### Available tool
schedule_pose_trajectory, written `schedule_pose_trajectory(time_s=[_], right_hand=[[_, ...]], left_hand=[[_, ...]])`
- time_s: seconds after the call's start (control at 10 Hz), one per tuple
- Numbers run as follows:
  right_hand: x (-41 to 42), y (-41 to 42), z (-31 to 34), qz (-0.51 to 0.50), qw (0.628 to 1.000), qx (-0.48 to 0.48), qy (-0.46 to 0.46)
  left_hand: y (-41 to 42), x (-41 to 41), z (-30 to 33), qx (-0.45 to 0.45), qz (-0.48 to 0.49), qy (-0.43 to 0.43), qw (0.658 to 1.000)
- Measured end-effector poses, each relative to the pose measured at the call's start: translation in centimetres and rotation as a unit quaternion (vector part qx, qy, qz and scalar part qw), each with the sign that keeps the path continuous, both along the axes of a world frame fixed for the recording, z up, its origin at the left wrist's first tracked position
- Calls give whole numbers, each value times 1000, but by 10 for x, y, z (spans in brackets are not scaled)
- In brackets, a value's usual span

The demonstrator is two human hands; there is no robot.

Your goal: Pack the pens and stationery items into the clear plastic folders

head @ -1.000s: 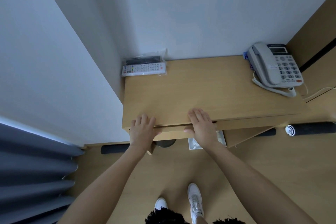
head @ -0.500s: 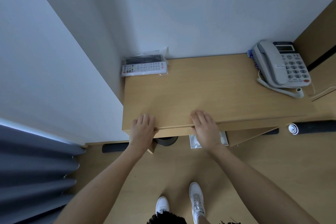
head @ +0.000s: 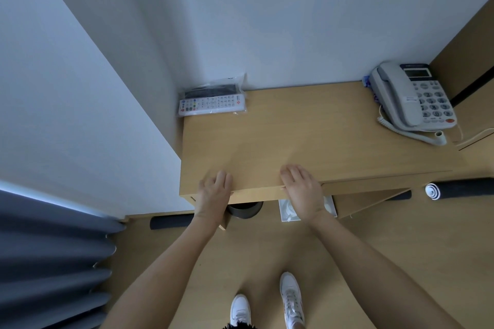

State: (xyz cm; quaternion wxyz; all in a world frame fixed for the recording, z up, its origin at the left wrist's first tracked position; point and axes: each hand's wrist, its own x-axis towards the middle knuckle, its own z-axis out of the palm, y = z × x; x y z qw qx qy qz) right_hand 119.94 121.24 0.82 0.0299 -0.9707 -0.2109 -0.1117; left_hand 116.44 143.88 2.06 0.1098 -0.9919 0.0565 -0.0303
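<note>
Wooden desk (head: pixel 307 136), light brown, set into a corner between two white walls. Left hand (head: pixel 213 192) at the near edge of the desk top, fingers (head: pixel 220 177) lying close together and flat over the edge, thumb out of sight below. Right hand (head: pixel 302 189) at the same edge, just to the right, fingers (head: pixel 292 172) slightly spread and resting on the top, thumb tucked under the edge; nothing pinched by either hand, and whether they grip the edge cannot be told. Drawer front (head: pixel 256 197) directly under the edge, between and beneath the hands. Pens, stationery items and clear plastic folders: none visible anywhere in view. White remote control (head: pixel 212 104) in a clear plastic bag at the far left corner of the desk, with a dark remote (head: pixel 211 91) behind it against the wall. Grey desk telephone (head: pixel 411 99) at the far right corner, handset on its cradle, coiled cord trailing toward the near edge. Below the desk: dark round bin (head: pixel 244 209), white box (head: pixel 287 211) partly hidden by the right wrist. Rolled dark mat (head: pixel 462 187) on the floor to the right. Grey curtain (head: pixel 50 248) at lower left. White shoes (head: pixel 291 299) on the wooden floor at the bottom.
</note>
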Motion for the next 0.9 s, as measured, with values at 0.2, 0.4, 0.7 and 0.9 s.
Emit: schedule_pose_trajectory(time_s=[0.2,0.4,0.7,0.9], right_hand=[[-7,5,6,-29,999,0,32],[-13,3,14,-49,994,17,100],[-36,4,43,-69,964,-16,258],[-70,7,67,-85,950,-34,299]], left_hand=[[4,0,7,-45,-4,32,998],[9,-9,12,-76,-25,27,996],[7,-28,38,-107,16,170,980],[5,-54,61,-174,0,170,970]])
